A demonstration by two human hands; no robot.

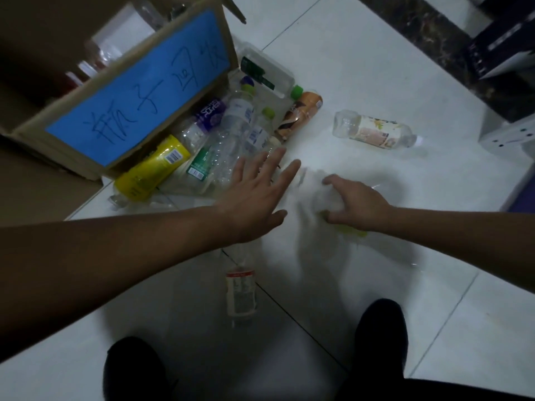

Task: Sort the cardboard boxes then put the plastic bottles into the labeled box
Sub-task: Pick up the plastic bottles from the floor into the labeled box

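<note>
Right hand [351,202] is down on a clear bottle [324,195], fingers curled around it, thumb on the near side. The bottle is badly smeared by blur; its long axis looks to run from far-left to near-right across the white tiled floor [376,68], with a yellow-green smudge at the near-right end, but which end is the cap I cannot tell.

Left hand [254,195] hangs flat just left of it, fingers spread wide, holding nothing, fingertips over the near edge of the bottle pile [231,131].

That pile leans against the labeled box [136,108], far left, with its blue paper label facing us. More bottles show inside the box, dim and hard to read. In the pile: a yellow bottle [150,172] lying with its neck toward the near left, clear bottles with green caps pointing far, and an orange-labelled bottle [299,114] at the right edge, its green cap at the far end.

One clear bottle with a pale label [373,131] lies apart on the right, long axis left to right, neck to the right. Another, with a red and white label [240,290], lies near, under the left forearm, running near to far, its far end hidden by the arm.

Two dark shoes [382,328] at the near edge. Dark boxes far right are cut off by the frame.
</note>
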